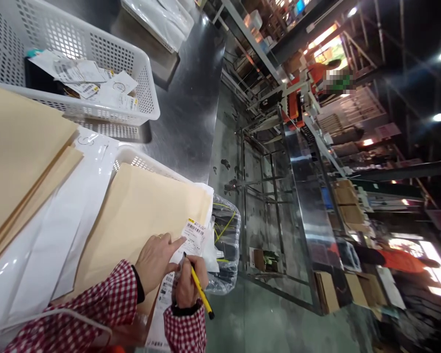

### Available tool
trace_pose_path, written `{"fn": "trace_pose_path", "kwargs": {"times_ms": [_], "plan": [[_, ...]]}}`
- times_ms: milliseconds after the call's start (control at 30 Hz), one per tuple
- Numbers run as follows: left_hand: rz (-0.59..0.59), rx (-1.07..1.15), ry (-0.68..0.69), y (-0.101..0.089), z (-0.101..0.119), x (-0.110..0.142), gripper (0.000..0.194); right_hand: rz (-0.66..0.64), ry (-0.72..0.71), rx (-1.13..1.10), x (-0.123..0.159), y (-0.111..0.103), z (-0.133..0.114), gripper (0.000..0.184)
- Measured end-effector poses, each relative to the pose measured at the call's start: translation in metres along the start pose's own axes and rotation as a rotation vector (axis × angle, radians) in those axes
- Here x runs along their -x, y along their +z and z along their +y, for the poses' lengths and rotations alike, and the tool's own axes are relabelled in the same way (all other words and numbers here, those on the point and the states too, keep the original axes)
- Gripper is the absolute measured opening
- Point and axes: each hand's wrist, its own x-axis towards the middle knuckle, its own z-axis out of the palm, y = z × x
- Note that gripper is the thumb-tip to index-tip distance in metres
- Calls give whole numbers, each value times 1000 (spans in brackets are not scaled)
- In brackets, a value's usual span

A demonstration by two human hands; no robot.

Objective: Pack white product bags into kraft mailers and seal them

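My left hand (156,260) lies on a tan envelope (135,215), index finger stretched out and pressing a white barcode label (192,237) at the envelope's corner. My right hand (189,284) is closed around a yellow pen (200,289), its tip touching the paper just below the label. Both sleeves are red-and-white checked. The envelope rests on a white plastic basket (132,157), with white plastic bags underneath it.
A second white basket (143,78) with paper slips and labels stands at the back on the steel table (187,108). More tan envelopes (18,147) lie left. A clear bag with dark items (226,235) hangs at the table's edge. Metal racks and cardboard boxes fill the floor right.
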Motion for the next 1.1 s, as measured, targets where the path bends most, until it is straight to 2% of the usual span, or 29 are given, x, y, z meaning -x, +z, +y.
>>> {"fn": "trace_pose_path", "kwargs": {"times_ms": [167,333,500,633,733,800,867,933,1033,1100], "plan": [[-14,-17,-11,-3,1,-1,59,-67,1,8,2,-1,4,22],[-9,-5,-5,-3,1,0,60,3,32,-1,4,1,5,17],[-9,-2,-7,-1,-1,0,56,-29,4,15,4,4,4,21],[-9,7,-5,1,-3,-2,60,16,7,27,6,-5,5,23],[11,25,-6,5,-3,0,68,186,138,69,1,-22,9,24],[44,38,-24,5,-2,3,73,213,312,47,-6,-33,14,33],[74,91,-36,2,0,7,73,89,473,-54,-12,-38,18,50],[89,197,-40,-3,2,10,67,-50,556,-160,-16,-38,20,55],[128,433,21,-6,2,13,61,-118,516,-185,-19,-29,19,51],[157,617,68,1,2,13,62,-76,465,-162,-23,-22,18,51]]}}
